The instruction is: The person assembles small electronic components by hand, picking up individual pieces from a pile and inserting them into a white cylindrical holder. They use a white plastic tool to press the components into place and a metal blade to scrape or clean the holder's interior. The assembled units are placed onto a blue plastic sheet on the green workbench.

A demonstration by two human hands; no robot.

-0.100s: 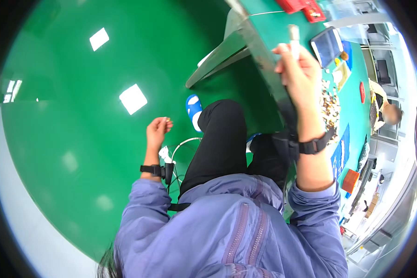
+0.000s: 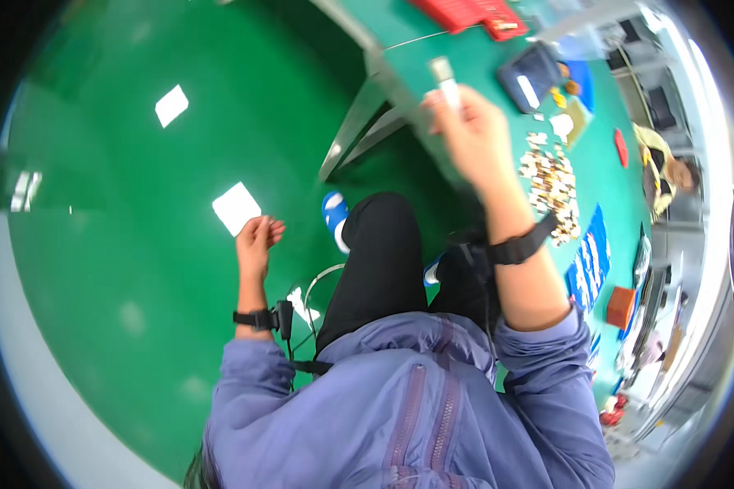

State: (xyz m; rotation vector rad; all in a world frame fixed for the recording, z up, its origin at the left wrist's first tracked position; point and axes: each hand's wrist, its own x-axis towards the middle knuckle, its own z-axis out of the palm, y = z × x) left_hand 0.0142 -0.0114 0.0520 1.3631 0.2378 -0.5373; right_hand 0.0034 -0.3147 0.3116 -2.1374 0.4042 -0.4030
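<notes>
Head view, as I receive it: bright; white glare patches [image 2: 237, 209] on green floor [image 2: 139, 269], probably reflected lamps; shadow beneath table [image 2: 475, 59]; right hand [image 2: 473, 134] blurred; fisheye rim black, edges bent.

pieces [image 2: 552, 186] lie on the table [image 2: 605, 175]

Wide open floor [image 2: 139, 244] left of the left hand [image 2: 258, 236]! To its right, the person's black-clad knee [image 2: 383, 224] and the table leg [image 2: 352, 130] stand between both hands. Bare table [image 2: 481, 61] beyond the right hand [image 2: 475, 134], until red trays [image 2: 453, 12]; rightward, the dark tablet [image 2: 530, 77] and scattered pieces [image 2: 553, 183] obstruct.
</notes>
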